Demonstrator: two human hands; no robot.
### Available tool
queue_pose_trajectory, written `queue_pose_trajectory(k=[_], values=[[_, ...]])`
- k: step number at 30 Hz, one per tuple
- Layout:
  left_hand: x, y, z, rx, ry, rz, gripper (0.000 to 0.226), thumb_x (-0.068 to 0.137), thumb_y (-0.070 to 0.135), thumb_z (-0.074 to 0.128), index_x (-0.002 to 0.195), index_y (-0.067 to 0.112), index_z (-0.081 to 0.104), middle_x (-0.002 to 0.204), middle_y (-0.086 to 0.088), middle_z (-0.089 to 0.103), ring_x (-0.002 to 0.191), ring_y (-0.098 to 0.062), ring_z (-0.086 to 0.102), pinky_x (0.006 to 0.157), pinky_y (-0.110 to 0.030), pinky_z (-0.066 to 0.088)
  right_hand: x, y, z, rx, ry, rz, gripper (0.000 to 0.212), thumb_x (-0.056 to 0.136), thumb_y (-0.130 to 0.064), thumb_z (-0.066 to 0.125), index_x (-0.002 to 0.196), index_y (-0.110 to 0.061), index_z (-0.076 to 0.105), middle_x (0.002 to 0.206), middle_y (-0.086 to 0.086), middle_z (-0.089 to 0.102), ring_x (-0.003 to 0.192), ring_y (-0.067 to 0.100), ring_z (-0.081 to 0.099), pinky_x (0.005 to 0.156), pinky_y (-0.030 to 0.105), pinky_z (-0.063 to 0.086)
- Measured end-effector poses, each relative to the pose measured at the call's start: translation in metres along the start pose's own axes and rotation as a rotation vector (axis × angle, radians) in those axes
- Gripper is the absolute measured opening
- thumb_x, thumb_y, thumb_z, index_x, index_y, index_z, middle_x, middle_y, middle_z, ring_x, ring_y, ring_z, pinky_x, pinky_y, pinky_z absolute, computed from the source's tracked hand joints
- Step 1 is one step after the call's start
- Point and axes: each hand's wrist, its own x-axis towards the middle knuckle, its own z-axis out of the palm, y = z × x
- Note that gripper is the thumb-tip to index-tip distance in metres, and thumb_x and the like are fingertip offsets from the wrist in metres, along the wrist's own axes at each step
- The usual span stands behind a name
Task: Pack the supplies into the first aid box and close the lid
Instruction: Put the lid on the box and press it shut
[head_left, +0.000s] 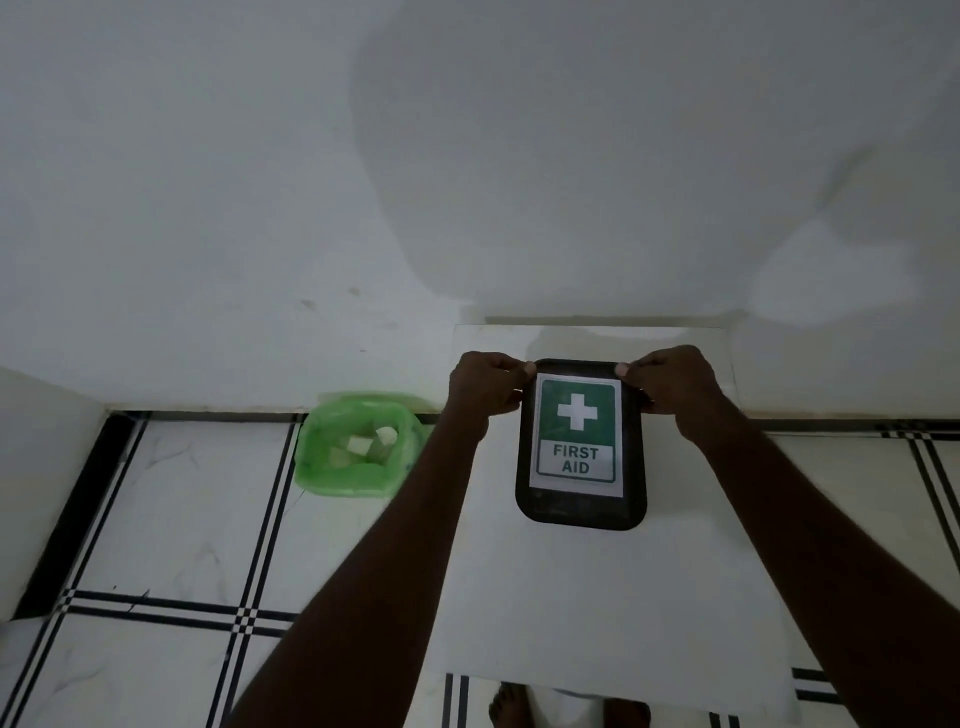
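A black first aid box (582, 506) lies on a white table (597, 597), its lid down and showing a green and white label with a cross and the words FIRST AID. My left hand (485, 389) grips the far left corner of the lid. My right hand (670, 384) grips the far right corner. Both thumbs press on the far edge. No loose supplies show on the table.
A bin lined with a green bag (358, 447) stands on the tiled floor left of the table and holds white scraps. A white wall rises right behind the table. My bare feet (511, 709) show below the table's near edge.
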Motion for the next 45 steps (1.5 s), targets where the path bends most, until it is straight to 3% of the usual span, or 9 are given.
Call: queue_pose_trajectory(k=[5,10,14,20,25,30,35,41,45], values=[[0.007,0.005,0.004,0.069,-0.017,-0.004,0.014,0.087,0.010,0.069,0.096,-0.002,0.071,0.090,-0.014,0.070,0.069,-0.014,0.066,0.051,-0.020,0.058,-0.001,-0.005,0.001,-0.001,0.000,0.015,0.015,0.078,-0.012,0.078,0.074,-0.004,0.066,0.095,0.025,0.071,0.084,0.032,0.069,0.076,0.044,0.060],[0.015,0.002,0.019,0.273,0.113,0.064,0.010,0.081,0.014,0.068,0.073,0.010,0.072,0.086,-0.013,0.076,0.080,-0.029,0.073,0.075,-0.044,0.062,0.004,-0.007,0.003,-0.032,0.004,0.039,0.022,0.076,-0.015,0.081,0.065,-0.010,0.063,0.095,0.026,0.072,0.087,0.037,0.071,0.085,0.050,0.058],[0.015,-0.007,0.022,0.257,0.181,0.082,0.010,0.074,0.025,0.073,0.072,0.015,0.073,0.083,-0.011,0.076,0.079,-0.032,0.074,0.075,-0.045,0.062,-0.001,-0.007,0.002,0.009,0.007,0.030,0.019,0.079,-0.013,0.077,0.068,-0.010,0.062,0.095,0.023,0.070,0.086,0.033,0.069,0.082,0.045,0.059],[0.026,-0.006,0.020,0.245,0.111,0.007,0.032,0.064,0.030,0.066,0.085,0.007,0.073,0.087,-0.014,0.075,0.078,-0.034,0.073,0.075,-0.046,0.062,-0.010,-0.002,0.006,0.036,0.029,0.025,0.018,0.084,-0.019,0.073,0.085,-0.003,0.066,0.095,0.021,0.070,0.077,0.025,0.066,0.060,0.031,0.054],[-0.011,-0.010,0.006,0.007,0.115,0.014,0.023,0.081,0.026,0.077,0.084,0.004,0.071,0.085,-0.016,0.072,0.071,-0.028,0.071,0.071,-0.043,0.063,-0.039,0.003,0.001,0.085,0.139,0.042,0.033,0.078,-0.034,0.078,0.087,-0.007,0.061,0.094,0.018,0.072,0.078,0.030,0.072,0.072,0.048,0.062],[-0.049,-0.040,-0.003,-0.042,-0.099,-0.137,0.038,0.079,0.023,0.080,0.104,-0.002,0.067,0.094,-0.018,0.075,0.077,-0.025,0.073,0.069,-0.033,0.063,-0.081,0.037,-0.009,0.030,-0.029,0.165,0.040,0.082,-0.030,0.075,0.099,0.004,0.065,0.092,0.021,0.072,0.080,0.035,0.072,0.069,0.042,0.061],[-0.050,-0.047,0.006,-0.053,-0.061,-0.143,0.032,0.081,0.015,0.078,0.100,-0.008,0.067,0.098,-0.022,0.075,0.086,-0.031,0.074,0.068,-0.034,0.061,-0.082,0.045,0.003,0.028,0.021,0.145,0.021,0.085,-0.021,0.073,0.083,-0.002,0.066,0.093,0.022,0.072,0.078,0.035,0.071,0.067,0.044,0.061],[-0.044,-0.047,0.010,0.003,0.005,-0.138,0.035,0.076,0.018,0.081,0.094,-0.010,0.069,0.093,-0.024,0.074,0.083,-0.034,0.074,0.077,-0.046,0.062,-0.083,0.043,0.004,0.001,0.056,0.145,0.023,0.083,-0.023,0.075,0.075,-0.004,0.064,0.090,0.022,0.072,0.075,0.035,0.071,0.073,0.049,0.061],[-0.066,-0.059,0.003,-0.077,-0.030,-0.144,0.040,0.078,0.028,0.081,0.099,-0.004,0.070,0.095,-0.019,0.075,0.082,-0.027,0.072,0.074,-0.037,0.062,-0.102,0.043,-0.002,0.055,0.052,0.150,0.031,0.082,-0.033,0.074,0.072,-0.006,0.064,0.084,0.020,0.073,0.072,0.034,0.072,0.071,0.046,0.061]])
